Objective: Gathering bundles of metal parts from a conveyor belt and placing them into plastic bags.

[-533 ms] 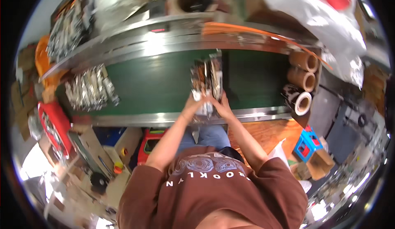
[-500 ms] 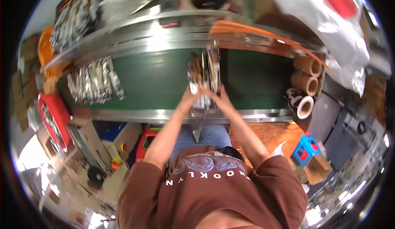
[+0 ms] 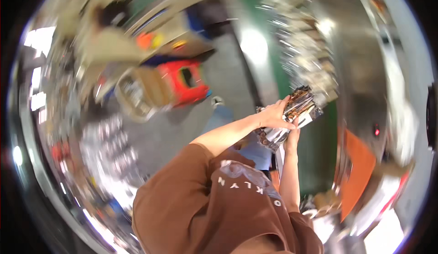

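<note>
A bundle of shiny plastic packets [image 3: 303, 110], dark brown and white, is gripped between my two hands. My left hand [image 3: 273, 115] wraps over the near side with its fingers on top. From below, my right hand [image 3: 292, 137] closes on the lower edge, its thumb near the left one. The bundle is tilted over the edge of the green belt [image 3: 319, 140]. Just beyond it lies a long row of silvery packets [image 3: 303, 49] on the belt, smeared by motion. What the packets contain is too blurred to name.
A red plastic piece [image 3: 191, 92] and a tan container [image 3: 125, 96] stand on the grey floor [image 3: 159, 137] at left. An orange sheet [image 3: 358, 172] rises along the belt's right side. Blurred rolls [image 3: 326, 201] sit at its near end.
My body and view have turned left, swinging the belt to the right side. The bundle, upright over the belt's middle before, has been carried along in both hands and now tilts near the packet row.
</note>
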A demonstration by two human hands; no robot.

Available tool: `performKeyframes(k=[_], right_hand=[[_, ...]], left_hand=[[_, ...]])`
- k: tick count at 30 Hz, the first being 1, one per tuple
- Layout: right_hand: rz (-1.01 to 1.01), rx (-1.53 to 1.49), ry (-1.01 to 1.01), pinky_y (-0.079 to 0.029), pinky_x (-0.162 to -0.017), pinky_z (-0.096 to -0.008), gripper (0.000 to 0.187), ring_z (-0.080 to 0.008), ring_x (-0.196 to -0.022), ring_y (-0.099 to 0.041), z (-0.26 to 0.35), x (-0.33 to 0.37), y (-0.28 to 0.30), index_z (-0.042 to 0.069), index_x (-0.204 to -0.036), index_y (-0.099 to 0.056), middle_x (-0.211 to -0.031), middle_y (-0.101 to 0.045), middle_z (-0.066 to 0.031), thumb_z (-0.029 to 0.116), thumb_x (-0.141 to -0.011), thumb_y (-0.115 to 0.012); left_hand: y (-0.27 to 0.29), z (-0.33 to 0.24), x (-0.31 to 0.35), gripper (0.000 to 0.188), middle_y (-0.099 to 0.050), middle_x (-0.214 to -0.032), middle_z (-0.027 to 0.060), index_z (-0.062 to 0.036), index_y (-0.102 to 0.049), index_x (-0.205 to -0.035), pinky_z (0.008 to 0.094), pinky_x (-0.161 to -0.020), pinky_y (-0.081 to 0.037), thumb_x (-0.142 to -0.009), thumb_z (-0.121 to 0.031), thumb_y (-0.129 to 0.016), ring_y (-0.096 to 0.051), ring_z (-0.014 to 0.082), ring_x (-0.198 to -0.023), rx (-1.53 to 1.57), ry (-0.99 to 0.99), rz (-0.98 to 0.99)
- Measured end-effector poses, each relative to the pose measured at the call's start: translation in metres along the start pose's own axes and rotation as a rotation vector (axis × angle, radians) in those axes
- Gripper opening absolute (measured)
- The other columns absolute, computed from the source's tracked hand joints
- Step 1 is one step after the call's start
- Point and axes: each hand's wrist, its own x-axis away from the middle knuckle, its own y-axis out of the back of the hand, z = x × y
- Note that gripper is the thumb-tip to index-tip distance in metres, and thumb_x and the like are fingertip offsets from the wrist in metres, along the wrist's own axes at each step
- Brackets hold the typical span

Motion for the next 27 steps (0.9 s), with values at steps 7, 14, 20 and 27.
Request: performKeyframes(k=[7,14,20,27], right_hand=[[0.765,0.485,-0.316,-0.045,-0.078,-0.0328,0.048,-0.0147,-0.094,-0.054,-0.100,0.074,-0.325,0.000,-0.118,-0.049,-0.103,-0.058,-0.0065,0.040,-0.091,-0.048],[0.855,0.927,-0.170,-0.035,-0.096,-0.0338,0.086,-0.0300,-0.115,-0.046,-0.243,0.119,-0.553,-0.007,-0.130,-0.031,-0.124,-0.047,-0.0222,0.054,-0.077,-0.058],[0.601,1.141,-0.087,-0.043,-0.085,-0.0362,0.084,-0.0296,-0.099,-0.055,-0.305,0.026,-0.577,-0.014,-0.117,-0.044,-0.109,-0.056,-0.0218,0.057,-0.075,-0.059],[1.517,1.686,0.853,-0.027,-0.104,-0.0357,0.089,-0.0337,-0.127,-0.032,-0.192,0.083,-0.597,-0.007,-0.131,-0.026,-0.134,-0.034,-0.0230,0.034,-0.069,-0.074]], left_hand=[[0.209,0.087,0.293,0.098,-0.054,-0.110,0.0252,0.0036,-0.026,-0.127,0.0395,-0.088,-0.044,-0.060,-0.046,-0.078,-0.055,0.0386,-0.102,0.140,0.287,-1.103],[0.311,0.290,0.403,0.105,-0.050,-0.117,0.0257,0.0090,-0.021,-0.128,0.0340,-0.092,-0.040,-0.062,-0.051,-0.074,-0.052,0.0297,-0.109,0.710,0.468,-1.299],[0.332,0.364,0.334,0.093,-0.034,-0.131,0.0273,0.0081,-0.029,-0.130,0.0391,-0.098,-0.034,-0.067,-0.046,-0.070,-0.040,0.0400,-0.117,0.231,0.609,-1.360],[0.210,0.334,0.358,0.041,-0.049,-0.117,0.0211,-0.0006,-0.048,-0.118,0.0365,-0.092,-0.036,-0.085,-0.024,-0.055,-0.042,0.0381,-0.113,0.912,0.625,-2.464]])
